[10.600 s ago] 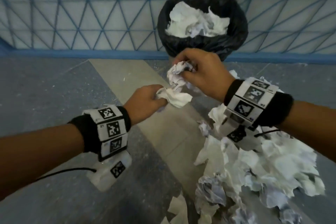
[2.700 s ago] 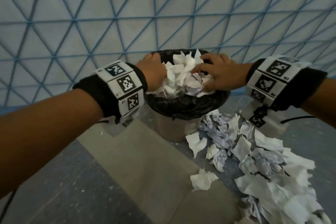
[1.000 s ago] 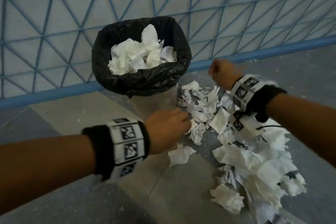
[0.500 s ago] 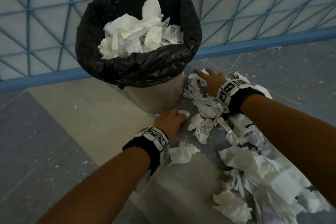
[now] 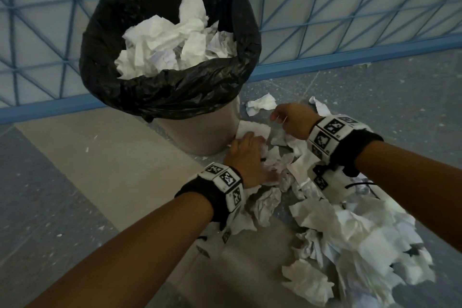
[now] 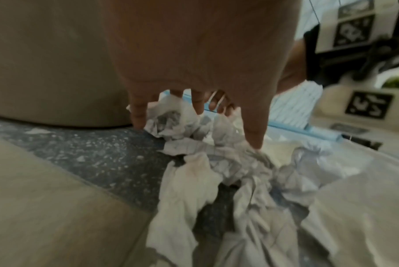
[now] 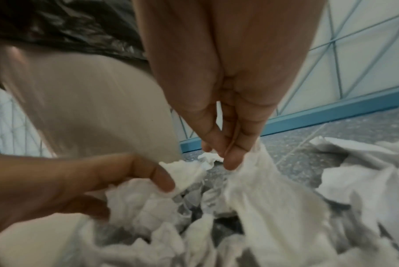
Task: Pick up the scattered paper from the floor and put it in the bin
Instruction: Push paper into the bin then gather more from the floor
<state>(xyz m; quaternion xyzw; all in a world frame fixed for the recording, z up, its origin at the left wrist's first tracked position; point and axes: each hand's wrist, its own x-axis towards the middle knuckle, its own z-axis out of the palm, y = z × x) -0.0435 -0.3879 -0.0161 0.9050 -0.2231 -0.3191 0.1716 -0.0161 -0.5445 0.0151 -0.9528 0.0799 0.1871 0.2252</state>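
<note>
The scattered paper (image 5: 350, 227) is lying on the floor (image 5: 75, 182) in a long, messy heap, stretching from the foot of the bin (image 5: 200, 132) out to the right. The pieces are white, crumpled and soft-looking. The round bin is standing upright, wearing a shiny black bag (image 5: 162, 92) stuffed with more paper. The left hand (image 5: 250, 160) is spreading its fingers wide over some crumpled balls beside the bin. The right hand (image 5: 292, 120) is pinching a thin, wrinkled sheet (image 7: 262, 189) with its fingertips.
</note>
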